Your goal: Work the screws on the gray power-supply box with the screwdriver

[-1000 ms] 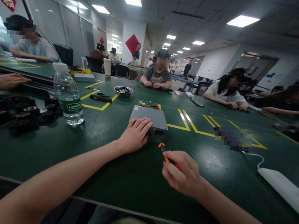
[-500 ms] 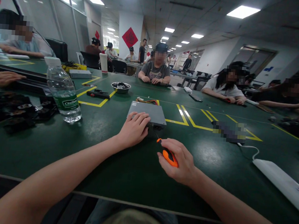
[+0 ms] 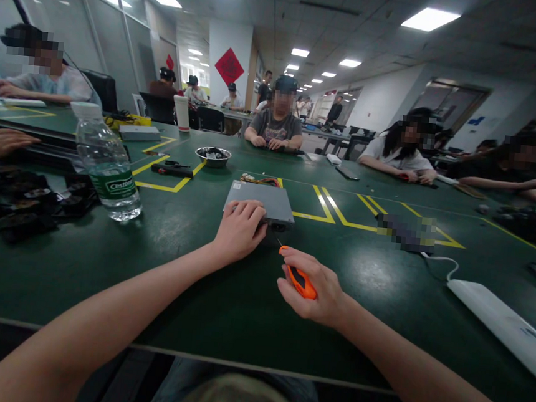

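Note:
A grey metal box (image 3: 275,203) with a socket on its near side and coloured wires (image 3: 263,180) behind it lies on the green table (image 3: 183,306). My left hand (image 3: 241,231) rests over its near left part, fingers on the top and thumb at the near edge, gripping it. To the right and nearer, my right hand (image 3: 314,286) is wrapped round an orange and black screwdriver (image 3: 302,281). Its thin shaft points up and left toward the near side of the box; whether the tip touches is too small to tell.
A water bottle (image 3: 113,178) and dark parts (image 3: 28,202) stand at the left, near another person's hand (image 3: 5,139). Further back are a metal bowl (image 3: 213,156) and a black tool (image 3: 172,169). A white device (image 3: 501,324) lies right. People sit around the table.
The view has shifted slightly. The screwdriver has turned a little in my right hand, and its shaft sits slightly further from the box. My left hand stays on the box.

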Demonstrator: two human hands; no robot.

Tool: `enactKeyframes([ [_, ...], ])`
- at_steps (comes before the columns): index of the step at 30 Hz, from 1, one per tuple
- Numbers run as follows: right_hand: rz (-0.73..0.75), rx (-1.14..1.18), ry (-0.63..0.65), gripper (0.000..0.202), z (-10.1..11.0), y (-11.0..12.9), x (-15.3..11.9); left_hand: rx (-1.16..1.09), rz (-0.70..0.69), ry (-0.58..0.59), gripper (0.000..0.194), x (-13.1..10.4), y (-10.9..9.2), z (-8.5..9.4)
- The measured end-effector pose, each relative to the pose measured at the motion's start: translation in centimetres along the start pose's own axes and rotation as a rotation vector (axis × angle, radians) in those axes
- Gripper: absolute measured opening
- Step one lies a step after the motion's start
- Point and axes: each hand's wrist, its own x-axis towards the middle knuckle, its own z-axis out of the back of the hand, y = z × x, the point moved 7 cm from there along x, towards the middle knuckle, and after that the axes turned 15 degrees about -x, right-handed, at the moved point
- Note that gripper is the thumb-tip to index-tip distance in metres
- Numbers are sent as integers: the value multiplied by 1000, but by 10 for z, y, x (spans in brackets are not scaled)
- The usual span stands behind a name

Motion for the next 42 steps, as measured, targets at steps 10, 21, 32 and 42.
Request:
enactKeyframes([
  [10,35,37,-10,32,-2,9,4,-21,26,-16,19,1,1,0],
  [21,71,33,-38,31,21,-4,-6,-20,14,-6,21,0,2,0],
  [32,27,-31,-41,22,21,-16,-14,-34,-88,68,31,-5,3,1],
  [42,26,-14,-8,27,16,-17,-12,-42,-90,71,31,-6,3,2],
])
